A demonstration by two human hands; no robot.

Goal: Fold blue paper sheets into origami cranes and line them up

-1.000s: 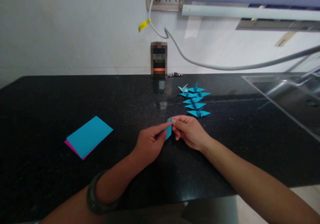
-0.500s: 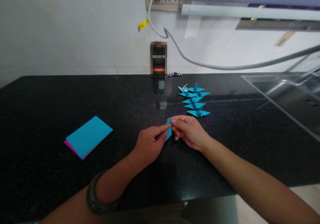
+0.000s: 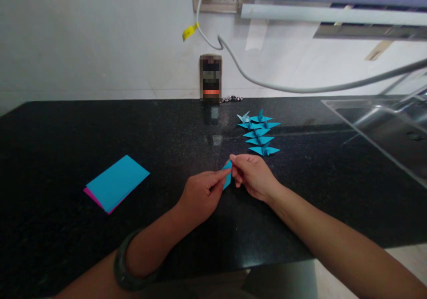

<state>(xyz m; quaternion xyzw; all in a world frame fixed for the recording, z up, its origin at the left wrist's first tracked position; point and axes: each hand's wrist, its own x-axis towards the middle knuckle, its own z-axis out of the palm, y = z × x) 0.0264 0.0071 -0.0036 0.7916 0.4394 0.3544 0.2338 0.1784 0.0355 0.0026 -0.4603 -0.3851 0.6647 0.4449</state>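
Between my two hands is a small folded piece of blue origami paper (image 3: 227,181), held above the dark counter. My left hand (image 3: 203,194) pinches it from the left, thumb and forefinger pressed on its face. The fingertips of my right hand (image 3: 255,177) are closed on its upper right corner. My fingers cover much of the paper, so its full shape is hidden. Just beyond my right hand stand several folded paper cranes (image 3: 265,150), mostly blue, with a paler crane (image 3: 245,118) at the back left.
A stack of blue paper sheets (image 3: 118,181) with a pink one beneath lies on the counter (image 3: 50,157) at left. By the wall stands a phone-like object (image 3: 211,79), blurred out, with a beaded strand (image 3: 232,98). A grey cable (image 3: 283,87) hangs above; a sink (image 3: 396,125) is at right.
My right fingertips have shifted slightly at the paper's upper corner, and my left hand has moved a little to the right. The cranes and the stack stay put.
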